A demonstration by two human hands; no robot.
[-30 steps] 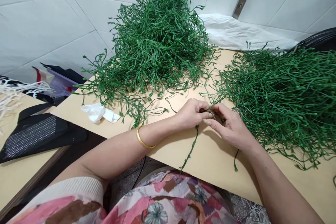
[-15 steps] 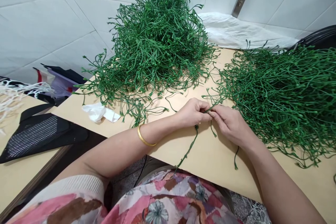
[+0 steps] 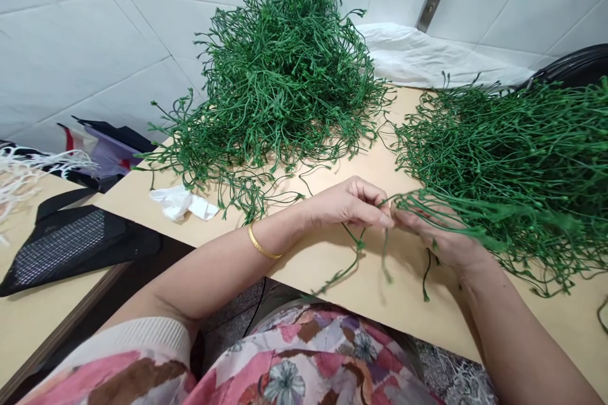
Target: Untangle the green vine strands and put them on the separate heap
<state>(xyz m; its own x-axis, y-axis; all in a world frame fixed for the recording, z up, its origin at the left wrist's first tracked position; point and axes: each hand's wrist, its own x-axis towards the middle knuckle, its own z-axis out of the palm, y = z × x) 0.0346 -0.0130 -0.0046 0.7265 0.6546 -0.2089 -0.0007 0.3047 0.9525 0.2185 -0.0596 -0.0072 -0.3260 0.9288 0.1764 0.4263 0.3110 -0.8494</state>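
Over the table, my left hand (image 3: 361,202) pinches a thin green cord (image 3: 357,247) with small knot-like tufts, which trails down toward my lap. My right hand (image 3: 439,228) meets it almost fingertip to fingertip, closed on several green cords (image 3: 427,202) that fan rightward across its back, smeared by motion. The exact grip point between the fingers is hidden. One short end (image 3: 387,259) dangles blurred below the hands, and a loose strand (image 3: 426,281) hangs or lies beneath my right wrist.
A tall heap of green cords (image 3: 289,76) stands at the back, with a second pile (image 3: 513,152) on the right. White tissue (image 3: 183,202) lies left on the table (image 3: 403,316). A black mesh item (image 3: 66,243) rests on the neighbouring surface. Tiled wall (image 3: 95,44) closes the back.
My right hand has shifted slightly right, and several cords now fan over its back. The trailing cord below my left hand has swung a little to the left.
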